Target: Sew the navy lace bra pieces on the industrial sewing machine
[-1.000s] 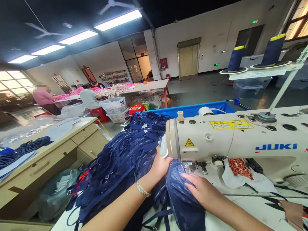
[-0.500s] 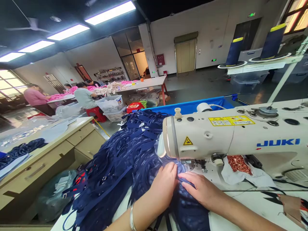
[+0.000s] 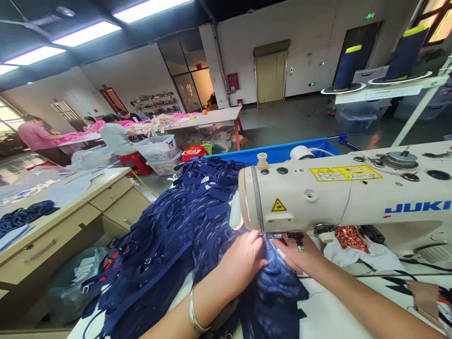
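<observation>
Your white worktop [image 3: 339, 313], sewing machine [image 3: 328, 197] on top, blue heap [image 3: 169, 216] to its left, blue cloth [image 3: 275, 296] by the machine's left end, your left hand's [image 3: 240, 263] fingers pinching it, your right hand [image 3: 303, 256] at its right edge, fingers partly hidden, can't tell if they grip.

ceiling lights [image 3: 151, 9] glow above pale walls [image 3: 303, 37], grey floor [image 3: 300, 113], a long table [image 3: 221, 116] and a drawered desk [image 3: 72, 228].

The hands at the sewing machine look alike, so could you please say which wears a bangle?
The left hand, on the navy fabric: a silvery bangle circles its wrist, while the wrist of the right hand is bare.
</observation>
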Motion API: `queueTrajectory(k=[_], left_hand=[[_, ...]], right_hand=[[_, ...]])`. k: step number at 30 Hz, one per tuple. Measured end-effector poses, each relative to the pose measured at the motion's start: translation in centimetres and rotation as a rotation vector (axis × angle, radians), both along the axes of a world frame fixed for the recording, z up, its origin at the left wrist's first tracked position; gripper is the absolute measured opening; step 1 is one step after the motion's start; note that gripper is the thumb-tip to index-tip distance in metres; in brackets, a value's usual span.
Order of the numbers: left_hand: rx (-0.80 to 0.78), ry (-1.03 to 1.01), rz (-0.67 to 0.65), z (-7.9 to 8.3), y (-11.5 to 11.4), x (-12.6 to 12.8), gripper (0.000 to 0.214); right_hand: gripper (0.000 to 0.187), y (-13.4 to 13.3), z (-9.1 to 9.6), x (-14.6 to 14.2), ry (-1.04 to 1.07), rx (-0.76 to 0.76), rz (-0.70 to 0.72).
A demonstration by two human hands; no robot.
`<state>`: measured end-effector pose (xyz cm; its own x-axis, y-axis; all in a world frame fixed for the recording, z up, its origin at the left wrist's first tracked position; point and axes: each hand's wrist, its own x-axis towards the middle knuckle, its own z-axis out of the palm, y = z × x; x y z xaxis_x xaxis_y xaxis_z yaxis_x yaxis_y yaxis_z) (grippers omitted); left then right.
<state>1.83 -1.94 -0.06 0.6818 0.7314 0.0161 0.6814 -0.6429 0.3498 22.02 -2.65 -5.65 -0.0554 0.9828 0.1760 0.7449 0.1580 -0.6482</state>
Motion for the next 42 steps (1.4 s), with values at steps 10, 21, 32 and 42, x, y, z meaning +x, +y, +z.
queueTrajectory(k=[10, 21, 32, 42], left_hand=[[-0.097, -0.112, -0.185, 0.7, 1.5, -1.5, 0.034], [-0.009, -0.114, -0.191, 0.0, 1.7, -1.1, 0.036], [-0.058, -0.137, -0.186, 1.1, 2.1, -0.5, 0.035], [-0.161, -0.162, -0.132, 1.5, 2.0, -0.5, 0.035]], right_hand=[[0.028, -0.8, -0.9, -0.7, -0.125, 0.172, -0.003], [0.028, -0.7, -1.0, -0.9, -0.244, 0.286, -0.013], [0.025, -0.8, -1.3, -1.1, -0.084, 0.077, -0.064], [0.030, -1.2, 0.2, -0.7, -0.190, 0.038, 0.022]])
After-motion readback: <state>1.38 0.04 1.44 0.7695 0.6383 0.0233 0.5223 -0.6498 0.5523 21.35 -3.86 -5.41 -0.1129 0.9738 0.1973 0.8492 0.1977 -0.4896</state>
